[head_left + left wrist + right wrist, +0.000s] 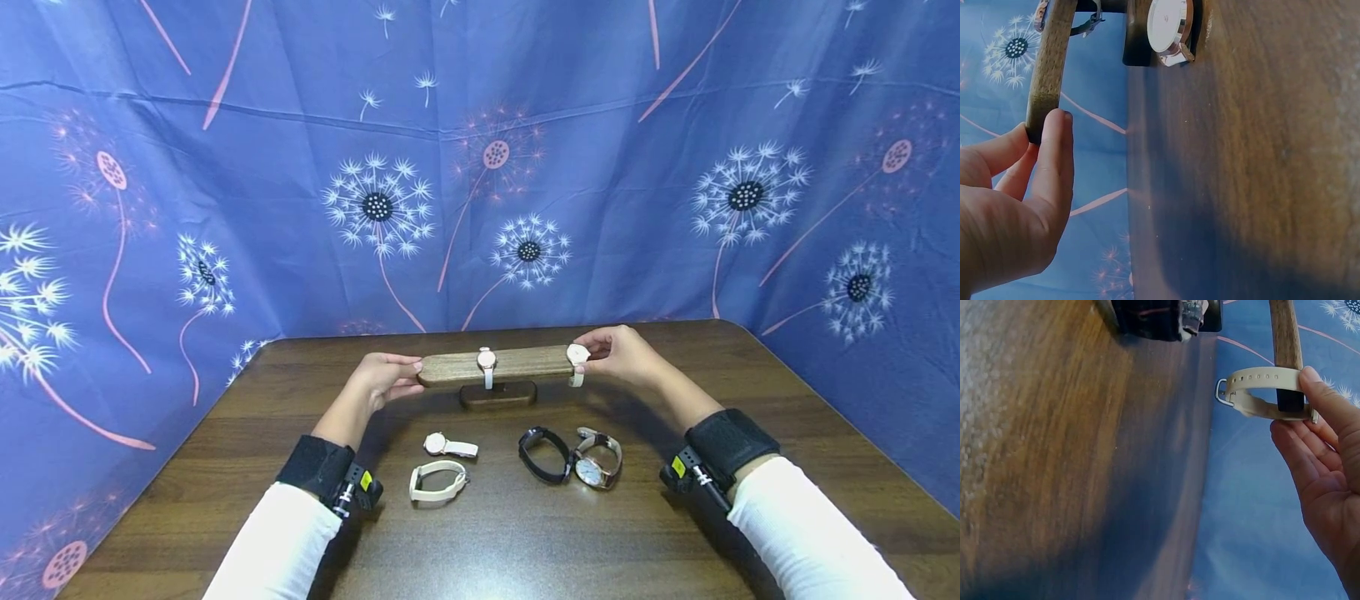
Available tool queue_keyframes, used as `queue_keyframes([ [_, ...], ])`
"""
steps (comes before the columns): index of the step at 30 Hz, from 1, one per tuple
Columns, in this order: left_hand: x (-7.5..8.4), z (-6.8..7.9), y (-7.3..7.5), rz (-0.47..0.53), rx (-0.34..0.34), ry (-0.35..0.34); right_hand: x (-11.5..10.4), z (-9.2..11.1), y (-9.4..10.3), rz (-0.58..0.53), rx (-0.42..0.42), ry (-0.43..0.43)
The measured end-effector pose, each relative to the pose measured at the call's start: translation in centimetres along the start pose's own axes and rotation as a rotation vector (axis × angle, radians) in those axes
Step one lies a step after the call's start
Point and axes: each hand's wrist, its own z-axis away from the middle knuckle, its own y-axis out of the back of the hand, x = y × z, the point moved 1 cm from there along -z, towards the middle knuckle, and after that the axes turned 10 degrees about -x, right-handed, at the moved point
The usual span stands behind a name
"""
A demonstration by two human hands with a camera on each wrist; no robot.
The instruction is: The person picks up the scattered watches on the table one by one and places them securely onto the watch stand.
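We see the wooden bar (528, 364) of a watch stand above its dark base (498, 394), twd the back of the counter (652, 533), R end a bit higher. L hand (378, 379) pinches the bar's L end btwn thumb & fingers. R hand (624, 357) pinches a cream-strap watch (577, 355) at the R end — its buckled strap loops round the bar's tip. A white-strap watch (487, 360) sits mid-bar, dial facing us.

In front of the base, L side, we've a small white watch (452, 446) lying flat, w/ a cream looped band (437, 495) just nearer us. R side: a black looped band (534, 435) & a pale-dial watch (589, 472), v. close — can't tell if touching. Both wrists wear black straps (731, 450) below white sleeves (810, 533); blue dandelion-print cloth (600, 150) hangs behind.
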Motion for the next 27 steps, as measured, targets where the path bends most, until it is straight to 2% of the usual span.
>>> queue_keyframes([
  [8, 0.1, -0.2, 0.1, -0.005, -0.003, 0.004, -0.3, -0.3, -0.1, 0.012, 0.001, -0.024],
  [20, 0.0, -0.4, 0.0, -0.001, 0.012, 0.009, -1.1, -1.1, -0.4, 0.037, -0.042, -0.012],
  [27, 0.0, -0.4, 0.0, -0.002, 0.022, 0.003, -1.3, -1.7, -0.7, 0.086, -0.033, 0.007],
])
